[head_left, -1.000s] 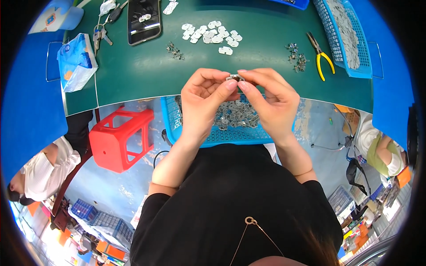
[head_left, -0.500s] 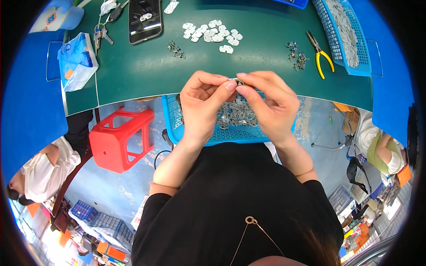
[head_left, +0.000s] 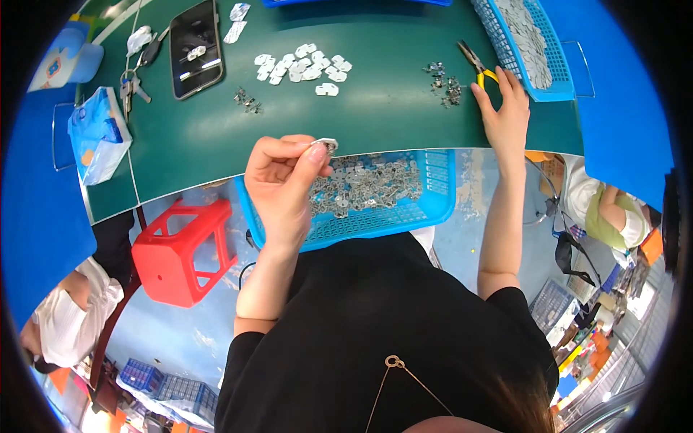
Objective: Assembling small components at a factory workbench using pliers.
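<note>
In my left hand [head_left: 281, 184], thumb and fingers pinch a small white plate [head_left: 328, 141] with a metal bit at its underside, held above the table's front edge. My right hand [head_left: 507, 119] is closed over the yellow-handled pliers [head_left: 481, 68] on the table, thumb on the left of the grips and fingers on the right. The jaws point away from me; the handle ends are hidden beneath the palm. Below my left hand is a blue basket [head_left: 437, 189] of small metal parts. A loose group of white plates [head_left: 299, 66] lies further back.
Small metal pieces lie in two heaps, one left [head_left: 247, 101], one right [head_left: 449, 90]. A blue basket of flat grey parts [head_left: 561, 81] stands at far right. Phone [head_left: 196, 76], keys [head_left: 132, 90] and tissue pack [head_left: 97, 137] lie left; a red stool [head_left: 167, 270] is below.
My right hand has left the small plate and moved right to the pliers. My left hand keeps the plate alone. The whole view has shifted somewhat.
</note>
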Action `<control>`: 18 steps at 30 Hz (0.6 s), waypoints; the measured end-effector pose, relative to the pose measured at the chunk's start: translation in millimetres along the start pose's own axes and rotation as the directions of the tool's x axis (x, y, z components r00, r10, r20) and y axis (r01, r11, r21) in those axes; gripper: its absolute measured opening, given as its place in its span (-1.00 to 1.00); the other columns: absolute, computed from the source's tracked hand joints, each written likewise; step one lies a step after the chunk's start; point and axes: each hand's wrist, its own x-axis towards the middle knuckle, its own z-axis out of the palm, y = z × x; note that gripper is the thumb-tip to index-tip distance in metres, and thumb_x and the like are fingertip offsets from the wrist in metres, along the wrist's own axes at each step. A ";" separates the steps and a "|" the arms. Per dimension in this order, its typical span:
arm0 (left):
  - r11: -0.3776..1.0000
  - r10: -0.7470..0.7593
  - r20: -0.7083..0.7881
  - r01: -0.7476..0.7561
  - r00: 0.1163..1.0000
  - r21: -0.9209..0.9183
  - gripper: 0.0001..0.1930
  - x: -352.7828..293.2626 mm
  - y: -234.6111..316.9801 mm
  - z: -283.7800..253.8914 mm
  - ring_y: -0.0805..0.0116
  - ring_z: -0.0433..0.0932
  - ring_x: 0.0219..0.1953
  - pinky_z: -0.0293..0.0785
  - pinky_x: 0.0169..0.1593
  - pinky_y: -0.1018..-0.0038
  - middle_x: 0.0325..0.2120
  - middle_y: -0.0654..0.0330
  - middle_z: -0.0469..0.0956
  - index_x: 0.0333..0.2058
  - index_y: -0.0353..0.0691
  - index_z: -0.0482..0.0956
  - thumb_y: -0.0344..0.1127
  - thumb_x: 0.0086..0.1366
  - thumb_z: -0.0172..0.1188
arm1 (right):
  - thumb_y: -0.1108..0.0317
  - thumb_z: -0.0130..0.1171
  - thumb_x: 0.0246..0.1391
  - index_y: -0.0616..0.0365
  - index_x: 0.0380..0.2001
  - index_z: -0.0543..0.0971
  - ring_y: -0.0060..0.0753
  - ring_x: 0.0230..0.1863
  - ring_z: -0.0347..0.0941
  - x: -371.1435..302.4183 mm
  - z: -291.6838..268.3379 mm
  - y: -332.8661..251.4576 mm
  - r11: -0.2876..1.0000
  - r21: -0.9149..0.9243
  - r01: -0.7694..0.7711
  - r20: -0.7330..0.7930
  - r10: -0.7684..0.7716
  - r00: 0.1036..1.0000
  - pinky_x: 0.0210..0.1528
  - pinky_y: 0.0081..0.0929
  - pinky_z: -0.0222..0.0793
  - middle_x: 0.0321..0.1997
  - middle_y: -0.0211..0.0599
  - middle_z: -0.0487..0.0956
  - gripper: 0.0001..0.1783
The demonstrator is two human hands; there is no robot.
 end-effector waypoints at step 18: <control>0.915 0.299 0.167 -0.332 0.940 0.228 -0.78 -9.2 8.6 -7.0 0.43 0.56 -0.41 0.48 -0.34 0.56 -0.39 0.09 0.55 -0.42 -0.30 0.47 -0.69 0.00 0.29 | 0.51 0.23 -0.11 0.27 -0.16 0.51 -0.22 -0.18 0.43 0.2 -103.4 -83.8 0.811 0.508 0.292 -0.017 -0.329 0.944 -0.10 -0.42 0.36 -0.18 -0.16 0.52 -0.65</control>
